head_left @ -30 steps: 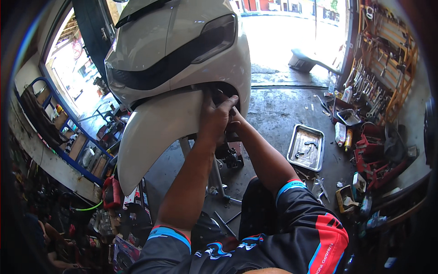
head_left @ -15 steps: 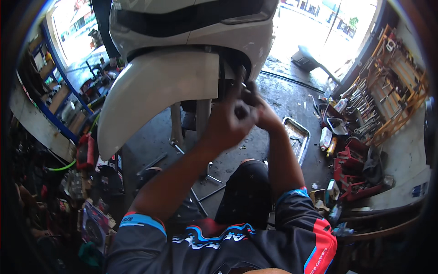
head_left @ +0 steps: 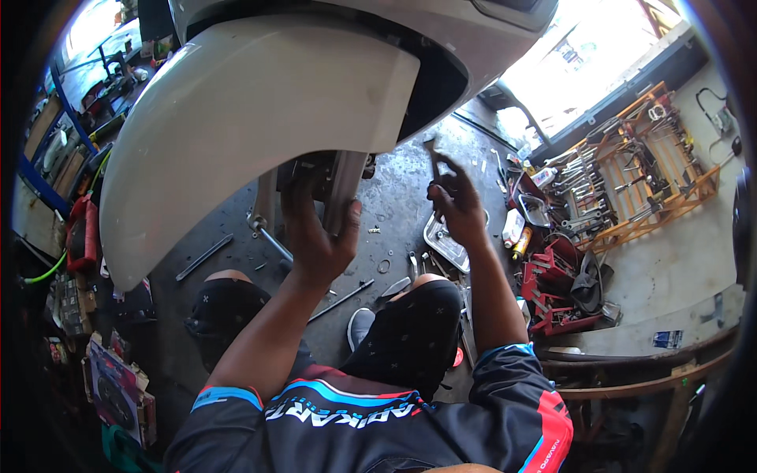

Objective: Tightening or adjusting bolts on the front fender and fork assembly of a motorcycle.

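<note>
Here's my left hand (head_left: 318, 240), up under the white fender (head_left: 260, 94), fingers and thumb on either side of the silver fork leg (head_left: 344, 183); whether it's gripping, I can't tell. And over to the right, apart from the fender, my right hand (head_left: 461, 203) pinches a slim tool (head_left: 434, 162), its end poking past my fingers! Beneath, a metal tray (head_left: 451, 254) lies on the floor (head_left: 398, 177).
</note>
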A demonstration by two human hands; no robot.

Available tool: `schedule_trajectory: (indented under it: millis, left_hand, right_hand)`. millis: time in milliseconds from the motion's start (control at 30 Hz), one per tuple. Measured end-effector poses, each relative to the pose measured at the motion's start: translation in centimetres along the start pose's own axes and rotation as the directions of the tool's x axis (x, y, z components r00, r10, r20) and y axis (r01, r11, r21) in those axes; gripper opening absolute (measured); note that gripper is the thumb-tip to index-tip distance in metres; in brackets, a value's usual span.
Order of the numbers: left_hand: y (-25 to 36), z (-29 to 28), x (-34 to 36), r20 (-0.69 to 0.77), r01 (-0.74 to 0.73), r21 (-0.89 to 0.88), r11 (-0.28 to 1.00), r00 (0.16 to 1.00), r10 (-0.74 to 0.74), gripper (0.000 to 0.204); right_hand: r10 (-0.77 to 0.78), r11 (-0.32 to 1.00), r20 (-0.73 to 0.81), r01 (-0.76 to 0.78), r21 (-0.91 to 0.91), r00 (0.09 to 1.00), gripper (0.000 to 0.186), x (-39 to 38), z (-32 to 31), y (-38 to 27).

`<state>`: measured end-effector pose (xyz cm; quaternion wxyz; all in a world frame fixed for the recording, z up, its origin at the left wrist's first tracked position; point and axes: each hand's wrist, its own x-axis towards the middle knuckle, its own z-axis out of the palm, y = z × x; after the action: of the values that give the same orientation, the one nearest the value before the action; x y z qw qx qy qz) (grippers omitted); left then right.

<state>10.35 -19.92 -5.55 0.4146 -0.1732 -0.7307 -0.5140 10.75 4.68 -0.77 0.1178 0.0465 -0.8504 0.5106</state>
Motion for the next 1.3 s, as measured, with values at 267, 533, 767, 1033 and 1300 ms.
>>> schedule_trajectory:
  millis: [267,533,767,1033,1300]
  left_hand:
    - [-1.1,0.3,1.2,0.501,0.492,-0.142,0.859,0.784,-0.367,0.054]
    - [-1.2,0.3,1.2,0.484,0.494,-0.153,0.856,0.792,-0.371,0.047]
    - [-1.6,0.3,0.9,0.465,0.487,-0.192,0.852,0.810,-0.358,0.045]
    - [-1.5,0.5,0.8,0.469,0.470,-0.158,0.869,0.810,-0.353,0.046]
    - [-1.2,0.2,0.9,0.490,0.514,-0.208,0.832,0.791,-0.366,0.047]
  right_hand:
    - [-0.516,0.856,-0.357,0.482,-0.187,0.779,0.027,7.3,0.3,-1.6]
    - [-0.570,0.816,-0.400,0.433,-0.384,0.718,0.024,8.6,1.1,-3.2]
    - [-0.577,0.815,-0.461,0.512,-0.273,0.674,0.027,9.1,1.6,-3.6]
    - [-0.381,0.895,-0.487,0.446,0.019,0.786,0.024,7.3,3.4,-5.1]
    - [-0.168,0.869,-0.349,0.306,0.389,0.922,0.032,3.4,4.9,-10.9]
